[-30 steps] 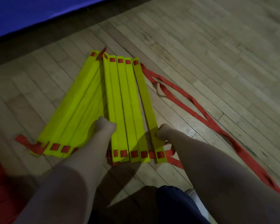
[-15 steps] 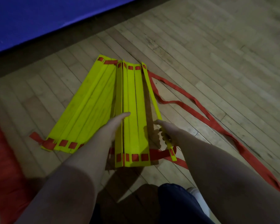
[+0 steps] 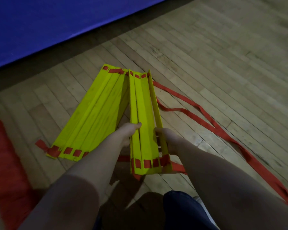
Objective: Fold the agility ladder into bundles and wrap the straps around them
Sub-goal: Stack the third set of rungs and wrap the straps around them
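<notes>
The agility ladder lies on the wooden floor as yellow rungs joined by red straps. One group of rungs [image 3: 93, 117] lies flat on the left. A second group [image 3: 145, 113] is squeezed together between my hands, its rightmost rung standing on edge. My left hand [image 3: 128, 131] grips this group from the left, thumb laid over the top. My right hand [image 3: 166, 138] holds the rightmost rung, fingers curled round it. Loose red strap [image 3: 223, 133] trails off across the floor to the right.
A blue mat [image 3: 48, 22] fills the far left corner. A red padded thing [image 3: 7, 163] lies at the left edge. My dark-clothed knee [image 3: 181, 209] is at the bottom. Bare wooden floor [image 3: 223, 63] stretches to the right.
The right group of rungs was spread flat a second ago; my hands have pushed it together, and the outer rung has tipped up on edge. The strap has been pulled in a little.
</notes>
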A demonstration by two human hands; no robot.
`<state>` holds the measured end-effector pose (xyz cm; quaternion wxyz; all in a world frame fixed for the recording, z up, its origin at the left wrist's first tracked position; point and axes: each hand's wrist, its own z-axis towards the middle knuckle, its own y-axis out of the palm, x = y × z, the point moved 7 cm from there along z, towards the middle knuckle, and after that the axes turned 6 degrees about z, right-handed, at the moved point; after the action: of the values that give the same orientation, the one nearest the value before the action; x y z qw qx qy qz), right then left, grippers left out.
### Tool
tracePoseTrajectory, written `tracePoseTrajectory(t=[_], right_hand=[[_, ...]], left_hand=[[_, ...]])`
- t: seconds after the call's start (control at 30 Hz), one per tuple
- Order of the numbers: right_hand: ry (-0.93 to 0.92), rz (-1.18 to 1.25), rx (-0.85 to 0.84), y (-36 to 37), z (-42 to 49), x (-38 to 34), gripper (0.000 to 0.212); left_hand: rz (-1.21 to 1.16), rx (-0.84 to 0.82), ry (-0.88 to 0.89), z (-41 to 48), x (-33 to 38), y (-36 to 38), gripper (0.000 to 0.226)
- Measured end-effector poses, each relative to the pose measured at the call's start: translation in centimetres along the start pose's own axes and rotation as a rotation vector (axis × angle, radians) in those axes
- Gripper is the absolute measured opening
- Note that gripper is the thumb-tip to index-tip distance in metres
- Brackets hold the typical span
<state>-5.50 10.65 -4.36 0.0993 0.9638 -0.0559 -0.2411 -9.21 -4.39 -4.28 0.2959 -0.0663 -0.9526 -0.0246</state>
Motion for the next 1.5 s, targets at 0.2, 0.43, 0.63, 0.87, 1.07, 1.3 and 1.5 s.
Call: tracePoseTrajectory(t=[0.2, 0.43, 0.63, 0.87, 1.07, 1.3, 1.5], right_hand=[[-0.025, -0.020, 0.044, 0.4, -0.5, -1.1, 0.007], [-0.014, -0.066, -0.067, 1.9, -0.9, -0.9, 0.016], [-0.052, -0.134, -0.078, 2.8, -1.3, -1.0, 0.017], [-0.115, -0.354, 0.096, 3.6, -1.1, -1.2, 0.047], [-0.199, -0.498, 0.215, 3.2, -1.1, -1.6, 0.077], [-0.233, -0.500, 0.192, 4.6, -0.9, -1.2, 0.084], [-0.300, -0.578, 0.170, 4.7, -0.9, -1.5, 0.081]], left_hand=[[0.146, 0.149, 0.082, 0.5, -0.1, 0.0, 0.044], [0.070, 0.212, 0.086, 0.1, 0.1, 0.2, 0.115], [0.076, 0.178, 0.025, 1.7, -1.0, -0.1, 0.117], [0.074, 0.160, 0.030, 0.7, -0.6, 0.9, 0.047], [0.090, 0.166, 0.035, 0.8, -1.0, 1.1, 0.065], [0.036, 0.100, -0.029, 1.6, -1.3, 1.8, 0.105], [-0.084, -0.041, -0.086, 1.4, -1.4, 2.7, 0.088]])
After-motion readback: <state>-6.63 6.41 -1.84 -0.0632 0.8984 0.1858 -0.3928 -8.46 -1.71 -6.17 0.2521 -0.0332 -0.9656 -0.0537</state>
